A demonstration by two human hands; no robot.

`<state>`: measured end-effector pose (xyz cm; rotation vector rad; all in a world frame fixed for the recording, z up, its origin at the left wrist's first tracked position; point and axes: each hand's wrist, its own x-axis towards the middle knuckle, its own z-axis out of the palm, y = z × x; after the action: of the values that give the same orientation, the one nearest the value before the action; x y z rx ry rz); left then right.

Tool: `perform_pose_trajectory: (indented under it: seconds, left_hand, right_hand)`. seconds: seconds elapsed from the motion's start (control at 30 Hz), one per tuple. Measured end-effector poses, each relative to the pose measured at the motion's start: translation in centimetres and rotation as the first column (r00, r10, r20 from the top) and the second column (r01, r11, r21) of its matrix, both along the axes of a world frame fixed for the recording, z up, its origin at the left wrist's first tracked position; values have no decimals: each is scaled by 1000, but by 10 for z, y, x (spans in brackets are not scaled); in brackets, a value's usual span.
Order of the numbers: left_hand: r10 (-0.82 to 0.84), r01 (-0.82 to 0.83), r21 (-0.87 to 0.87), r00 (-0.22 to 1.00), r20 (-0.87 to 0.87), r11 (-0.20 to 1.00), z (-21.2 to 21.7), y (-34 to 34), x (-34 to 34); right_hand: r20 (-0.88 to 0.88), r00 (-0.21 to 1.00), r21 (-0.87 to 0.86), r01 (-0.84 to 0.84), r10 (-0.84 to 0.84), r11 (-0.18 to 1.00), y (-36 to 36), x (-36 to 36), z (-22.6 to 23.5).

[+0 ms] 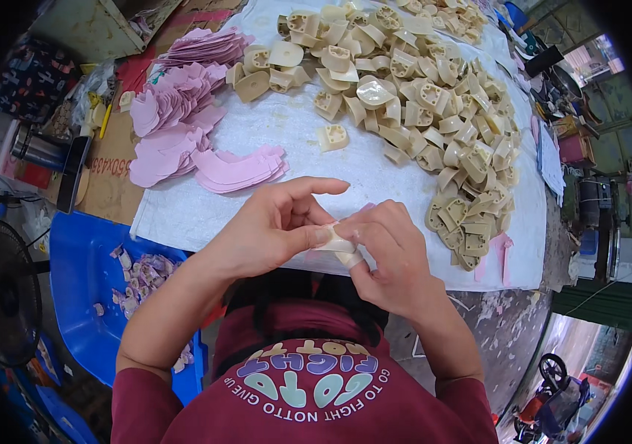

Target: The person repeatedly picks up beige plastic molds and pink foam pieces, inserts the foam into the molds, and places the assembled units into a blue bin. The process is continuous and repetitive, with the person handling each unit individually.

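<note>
We work at a table [205, 214] covered with a white woven sheet, which gives the small parts a pale, even ground to lie on. Across its far and right side sprawls the big heap of beige moulded pieces [434, 111], curving down toward our right elbow so that a fresh one lies within easy reach; one stray beige piece [332, 137] sits apart from the heap on the bare sheet. To the left lie the fanned stacks of pink cut-out pads [182, 118], with a smaller pink stack [242, 169] nearest us, overlapped like cards so that a single one can be slid off. Beside our left knee stands a blue bin [82, 274] holding pinkish scraps, low and close, apparently where peelings drop. At the table's near edge, well clear of both piles, our two hands meet over one beige piece [339, 244]. The left hand [271, 229] closes thumb and forefinger on its left end, fingers curled snugly round it, steadying it. The right hand [390, 255] wraps over the other end, fingers folded tight and thumb pressing along the piece. Our own fingers hide most of the part, so we cannot tell whether a pink pad is on it; only a faint pink edge shows behind the knuckles. Nothing lies between the hands and either pile.
</note>
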<state>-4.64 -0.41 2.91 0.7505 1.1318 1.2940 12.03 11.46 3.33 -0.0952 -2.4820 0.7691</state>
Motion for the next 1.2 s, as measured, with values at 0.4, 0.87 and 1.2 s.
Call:
perform_pose_trajectory:
  seconds: [0.4,0.87,1.2]
  left_hand:
    - [155,-212,140,930,334,967,-32,0,9]
    - [416,-194,399,680,-604,896,-21,-1,14]
    - [554,-485,486,832,2,727,-19,-21,29]
  right_hand:
    - [97,987,-944,132,-129,301,-9,-3,-11]
    - [290,947,-700,309,-139,644,-11,-4,-9]
    - [-110,969,-292,180,-220,939,-10,17,8]
